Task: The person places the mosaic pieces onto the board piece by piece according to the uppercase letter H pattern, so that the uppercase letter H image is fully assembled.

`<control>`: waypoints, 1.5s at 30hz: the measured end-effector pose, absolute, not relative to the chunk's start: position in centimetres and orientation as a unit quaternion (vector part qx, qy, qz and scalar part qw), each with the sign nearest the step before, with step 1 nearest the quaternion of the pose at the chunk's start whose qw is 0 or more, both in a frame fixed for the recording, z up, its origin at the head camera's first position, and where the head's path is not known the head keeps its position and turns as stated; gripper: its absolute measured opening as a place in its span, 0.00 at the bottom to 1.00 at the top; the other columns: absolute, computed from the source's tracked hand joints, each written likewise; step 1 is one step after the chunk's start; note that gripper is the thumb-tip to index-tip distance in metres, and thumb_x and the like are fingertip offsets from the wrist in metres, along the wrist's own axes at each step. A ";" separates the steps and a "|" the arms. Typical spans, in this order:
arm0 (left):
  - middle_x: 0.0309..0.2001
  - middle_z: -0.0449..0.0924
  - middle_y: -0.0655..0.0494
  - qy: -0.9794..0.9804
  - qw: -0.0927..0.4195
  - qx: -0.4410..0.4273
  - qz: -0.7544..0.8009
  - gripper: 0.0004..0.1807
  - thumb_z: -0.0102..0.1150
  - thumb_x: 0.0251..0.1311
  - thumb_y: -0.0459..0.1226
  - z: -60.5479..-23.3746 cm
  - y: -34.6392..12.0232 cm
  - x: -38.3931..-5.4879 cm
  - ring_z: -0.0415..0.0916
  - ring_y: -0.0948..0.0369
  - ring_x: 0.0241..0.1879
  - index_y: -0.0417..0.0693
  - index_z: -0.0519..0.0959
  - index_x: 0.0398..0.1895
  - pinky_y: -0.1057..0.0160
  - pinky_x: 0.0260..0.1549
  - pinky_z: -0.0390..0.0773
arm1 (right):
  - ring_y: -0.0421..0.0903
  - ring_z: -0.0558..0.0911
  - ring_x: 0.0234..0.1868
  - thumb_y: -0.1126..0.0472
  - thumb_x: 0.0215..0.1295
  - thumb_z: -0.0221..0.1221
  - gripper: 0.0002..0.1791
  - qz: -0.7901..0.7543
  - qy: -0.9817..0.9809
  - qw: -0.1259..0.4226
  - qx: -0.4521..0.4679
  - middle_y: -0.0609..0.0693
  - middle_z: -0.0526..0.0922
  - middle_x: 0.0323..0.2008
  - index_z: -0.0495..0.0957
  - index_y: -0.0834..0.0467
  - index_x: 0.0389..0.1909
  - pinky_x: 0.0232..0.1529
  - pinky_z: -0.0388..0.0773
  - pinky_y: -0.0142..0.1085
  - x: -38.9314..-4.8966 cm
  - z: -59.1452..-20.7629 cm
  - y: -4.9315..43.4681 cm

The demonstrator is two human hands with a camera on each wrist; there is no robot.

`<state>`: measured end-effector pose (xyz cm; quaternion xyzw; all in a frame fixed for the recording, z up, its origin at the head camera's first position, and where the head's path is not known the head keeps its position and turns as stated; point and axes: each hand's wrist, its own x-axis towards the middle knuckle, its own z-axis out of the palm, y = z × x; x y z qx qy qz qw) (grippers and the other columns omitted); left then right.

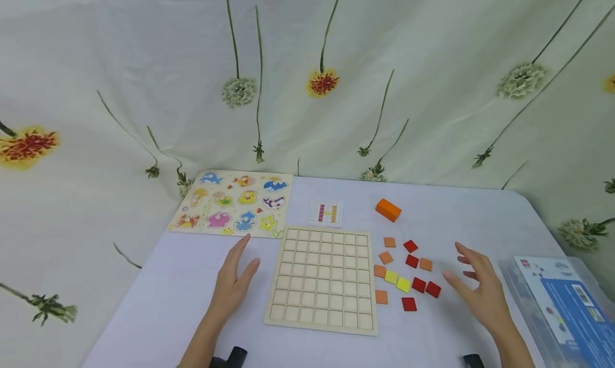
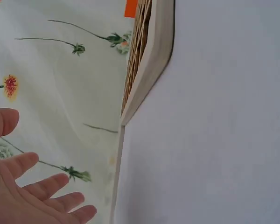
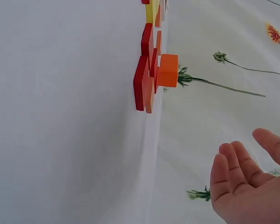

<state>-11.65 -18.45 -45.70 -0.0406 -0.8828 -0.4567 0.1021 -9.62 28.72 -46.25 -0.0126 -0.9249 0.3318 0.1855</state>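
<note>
A wooden grid board with square cells lies in the middle of the table. To its left, my left hand hovers with fingers extended and thumb apart, holding nothing. My right hand is held over the table right of the loose tiles, its fingers relaxed and free of any object. Several red tiles, orange tiles and yellow tiles are scattered between the board and that hand. Behind the board lies a small pattern card showing coloured squares. An orange block sits beyond the tiles.
A sea-animal puzzle board lies at the back left. At the right edge stands a clear plastic box with a blue and white printed sheet on top. A flowered cloth hangs behind the table.
</note>
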 end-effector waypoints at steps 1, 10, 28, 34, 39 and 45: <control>0.74 0.57 0.43 -0.874 0.091 -0.036 -0.476 0.31 0.50 0.71 0.41 -45.9 -18.4 -11.6 0.51 0.44 0.75 0.44 0.58 0.74 0.37 0.70 0.53 | 0.50 0.70 0.53 0.56 0.60 0.67 0.40 0.346 -0.922 0.173 -0.024 0.60 0.70 0.60 0.62 0.51 0.73 0.46 0.71 0.23 -9.6 -46.5 28.9; 0.74 0.59 0.45 -0.824 0.022 -0.020 -0.565 0.26 0.48 0.72 0.39 -47.8 -18.0 -12.2 0.47 0.47 0.77 0.46 0.63 0.72 0.41 0.74 0.46 | 0.51 0.71 0.53 0.53 0.65 0.63 0.37 0.418 -0.901 0.034 -0.110 0.60 0.70 0.59 0.60 0.57 0.72 0.43 0.68 0.22 -9.1 -46.9 29.1; 0.70 0.67 0.42 -0.923 0.082 -0.127 -0.355 0.25 0.57 0.63 0.35 -50.1 -17.2 -11.8 0.47 0.35 0.74 0.44 0.73 0.64 0.32 0.68 0.46 | 0.51 0.75 0.49 0.50 0.59 0.68 0.39 0.395 -0.915 -0.020 -0.086 0.60 0.74 0.53 0.65 0.58 0.69 0.40 0.71 0.21 -9.0 -48.1 29.1; 0.69 0.67 0.41 -0.932 0.083 -0.135 -0.327 0.24 0.59 0.61 0.34 -50.0 -17.4 -11.6 0.48 0.35 0.73 0.43 0.75 0.62 0.31 0.67 0.48 | 0.49 0.74 0.49 0.53 0.55 0.70 0.36 0.378 -0.923 -0.023 -0.073 0.56 0.75 0.52 0.70 0.57 0.65 0.41 0.72 0.24 -9.0 -48.3 28.9; 0.70 0.67 0.42 -0.934 0.084 -0.137 -0.320 0.24 0.59 0.61 0.34 -50.1 -17.4 -11.5 0.49 0.35 0.74 0.44 0.75 0.62 0.31 0.68 0.48 | 0.47 0.73 0.47 0.55 0.52 0.73 0.35 0.354 -0.934 -0.010 -0.052 0.54 0.77 0.51 0.75 0.58 0.61 0.41 0.72 0.26 -9.0 -48.5 28.8; 0.69 0.68 0.42 -0.934 0.091 -0.138 -0.318 0.24 0.59 0.60 0.34 -50.4 -17.3 -11.6 0.50 0.35 0.73 0.45 0.76 0.62 0.31 0.67 0.49 | 0.47 0.76 0.44 0.59 0.50 0.74 0.30 0.322 -0.946 0.010 -0.034 0.53 0.78 0.45 0.79 0.59 0.56 0.40 0.74 0.24 -9.2 -48.8 28.7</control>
